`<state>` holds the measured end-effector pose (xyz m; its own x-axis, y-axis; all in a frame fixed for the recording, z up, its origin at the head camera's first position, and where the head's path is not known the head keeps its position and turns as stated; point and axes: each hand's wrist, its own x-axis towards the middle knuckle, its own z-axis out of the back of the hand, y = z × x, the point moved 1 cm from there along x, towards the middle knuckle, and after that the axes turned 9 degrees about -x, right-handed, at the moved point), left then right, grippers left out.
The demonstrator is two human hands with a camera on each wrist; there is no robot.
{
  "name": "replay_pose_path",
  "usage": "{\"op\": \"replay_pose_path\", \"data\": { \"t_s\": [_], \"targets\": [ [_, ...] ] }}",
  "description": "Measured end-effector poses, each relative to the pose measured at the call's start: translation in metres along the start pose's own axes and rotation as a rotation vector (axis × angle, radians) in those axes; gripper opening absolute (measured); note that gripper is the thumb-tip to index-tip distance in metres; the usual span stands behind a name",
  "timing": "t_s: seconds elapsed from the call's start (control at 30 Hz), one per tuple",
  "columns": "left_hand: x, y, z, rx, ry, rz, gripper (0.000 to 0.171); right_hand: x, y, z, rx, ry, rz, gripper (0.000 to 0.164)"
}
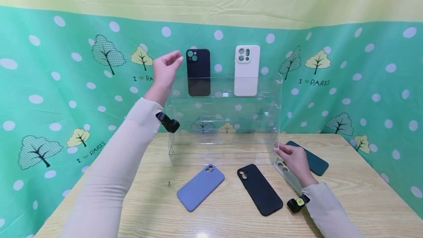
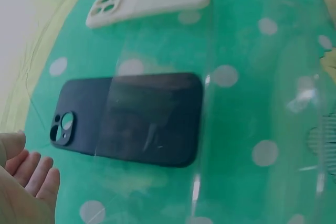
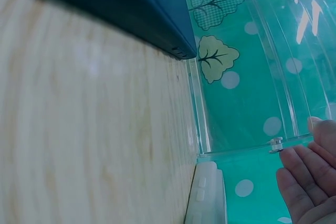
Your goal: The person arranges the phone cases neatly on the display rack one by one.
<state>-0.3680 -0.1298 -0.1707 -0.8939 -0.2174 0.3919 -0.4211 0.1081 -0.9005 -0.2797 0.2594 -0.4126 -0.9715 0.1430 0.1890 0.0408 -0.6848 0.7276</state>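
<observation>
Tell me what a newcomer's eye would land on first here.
Probably the upright black case and white case, side by side high in the clear stand. The raised left hand beside that black case may also draw the eye. Then come a lavender case and another black case, lying on the table before the stand.

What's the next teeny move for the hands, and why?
Perhaps lower the left hand to the lavender rectangular phone case: that hand holds nothing, and this case lies on the wooden table, while a black rectangular phone case and a white rectangular phone case stand on the clear plastic rack.
</observation>
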Motion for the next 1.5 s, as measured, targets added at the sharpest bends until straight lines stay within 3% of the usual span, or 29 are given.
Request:
{"op": "replay_pose_path", "data": {
  "t_s": [0.4,0.63,0.77,1.07,1.27,1.5],
  "targets": [
    [-0.075,0.032,0.000,0.082,0.248,0.036,0.041,-0.003,-0.003,0.002,-0.006,-0.002,-0.018,0.047],
    [-0.118,0.058,0.007,0.096,0.368,0.117,0.043,-0.003,-0.004,0.002,0.004,-0.002,-0.019,0.047],
    [-0.137,0.072,0.009,0.115,0.401,0.158,0.041,-0.003,-0.004,0.002,0.005,-0.008,-0.016,0.046],
    [-0.164,0.108,0.011,0.119,0.479,0.263,0.042,-0.001,-0.004,0.003,-0.001,-0.013,-0.016,0.047],
    [-0.177,0.132,0.013,0.131,0.536,0.374,0.044,0.000,-0.004,0.002,0.000,-0.012,-0.006,0.047],
    [-0.189,0.159,0.022,0.170,0.511,0.441,0.043,0.002,-0.002,-0.001,0.014,-0.014,0.001,0.047]
  ]
}}
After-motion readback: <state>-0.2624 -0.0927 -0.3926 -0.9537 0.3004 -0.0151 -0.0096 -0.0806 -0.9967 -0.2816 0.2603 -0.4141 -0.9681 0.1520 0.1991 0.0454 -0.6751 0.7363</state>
